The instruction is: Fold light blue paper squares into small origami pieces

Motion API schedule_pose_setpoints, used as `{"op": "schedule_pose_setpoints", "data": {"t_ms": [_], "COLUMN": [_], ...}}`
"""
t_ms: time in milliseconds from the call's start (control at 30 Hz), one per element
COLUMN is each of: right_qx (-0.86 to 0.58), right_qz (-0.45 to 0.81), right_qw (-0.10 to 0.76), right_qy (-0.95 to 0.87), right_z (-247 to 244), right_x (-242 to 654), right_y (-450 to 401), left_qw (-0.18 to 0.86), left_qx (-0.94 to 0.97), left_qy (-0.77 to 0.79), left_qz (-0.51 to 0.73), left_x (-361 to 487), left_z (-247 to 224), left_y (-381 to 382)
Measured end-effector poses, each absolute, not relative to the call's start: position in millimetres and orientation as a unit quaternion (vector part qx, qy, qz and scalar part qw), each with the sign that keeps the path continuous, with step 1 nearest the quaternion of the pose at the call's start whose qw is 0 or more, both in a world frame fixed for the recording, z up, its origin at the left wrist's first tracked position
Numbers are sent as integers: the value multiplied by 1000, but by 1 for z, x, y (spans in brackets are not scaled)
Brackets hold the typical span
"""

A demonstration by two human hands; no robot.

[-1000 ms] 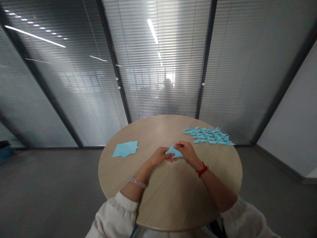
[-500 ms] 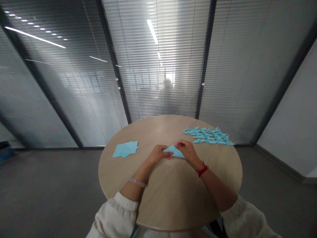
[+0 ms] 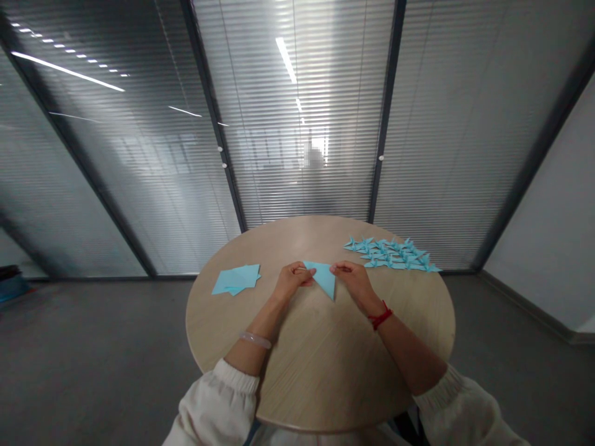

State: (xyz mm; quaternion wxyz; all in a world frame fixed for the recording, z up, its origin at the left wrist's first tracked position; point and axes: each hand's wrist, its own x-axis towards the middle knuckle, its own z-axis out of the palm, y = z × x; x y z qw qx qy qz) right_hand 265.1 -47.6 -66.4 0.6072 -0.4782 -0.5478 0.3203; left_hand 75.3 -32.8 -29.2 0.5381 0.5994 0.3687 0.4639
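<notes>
A light blue sheet of origami paper [image 3: 325, 279], folded into a triangle, is held between my two hands over the middle of the table. One corner of it points down toward me. My left hand [image 3: 292, 279] pinches its left corner, thumb on top. At the upper right corner, the fingertips of my right hand [image 3: 356, 282] are closed on the edge. To the left lies a small stack of flat blue paper sheets [image 3: 238, 277]. Several folded blue paper cranes [image 3: 395, 254] stand in rows at the right rear of the table.
The round wooden table [image 3: 307, 371] has its near edge close to my body. Behind it rise glass panels with blinds [image 3: 302, 186] and dark frames. A blue object [image 3: 13, 285] sits on the floor at the far left.
The folded paper has turned, so that a corner now points toward me. My hands have shifted their grip to its upper corners. The stack and the cranes stay put.
</notes>
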Motion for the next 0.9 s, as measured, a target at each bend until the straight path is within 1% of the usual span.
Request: {"op": "schedule_pose_setpoints", "data": {"t_ms": [133, 267, 600, 900], "right_qx": [-479, -480, -467, -472], "right_qz": [328, 344, 402, 391], "right_qw": [608, 588, 516, 463], "right_qy": [-542, -553, -595, -640], "right_z": [-68, -66, -65, -59], "right_x": [265, 263, 256, 252], "right_y": [-46, -49, -56, -64], "left_qw": [552, 559, 528, 477], "left_qx": [582, 557, 520, 525], "left_qy": [355, 334, 341, 386], "left_qz": [480, 515, 578, 589], "left_x": [77, 78, 78, 79], "left_z": [-33, -37, -41, -43], "left_y": [-30, -27, -25, -24]}}
